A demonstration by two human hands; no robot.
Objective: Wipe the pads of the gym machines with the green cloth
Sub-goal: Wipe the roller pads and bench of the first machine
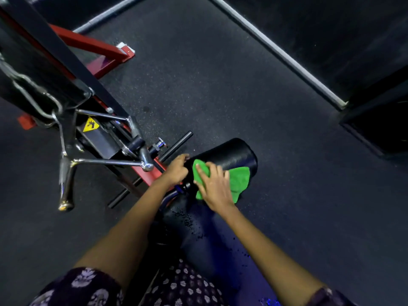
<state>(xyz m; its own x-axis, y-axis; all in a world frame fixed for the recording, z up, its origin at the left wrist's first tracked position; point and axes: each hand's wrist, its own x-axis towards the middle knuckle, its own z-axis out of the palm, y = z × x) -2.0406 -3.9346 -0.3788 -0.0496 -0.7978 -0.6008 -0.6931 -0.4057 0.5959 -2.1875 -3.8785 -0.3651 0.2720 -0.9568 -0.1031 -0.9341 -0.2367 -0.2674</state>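
Hands [194, 175] on cloth [239, 180], pad's [234, 155] inner end.

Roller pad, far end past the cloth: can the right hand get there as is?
Probably yes. The right hand already presses the green cloth flat on the roller pad, and nothing lies over the bare far end. The left hand sits at the near end, out of the way.

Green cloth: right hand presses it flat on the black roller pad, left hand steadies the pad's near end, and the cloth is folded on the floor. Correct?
Not quite. In the head view the green cloth is draped over the black roller pad, not on the floor. The right hand does press it there, and the left hand steadies the pad's end.
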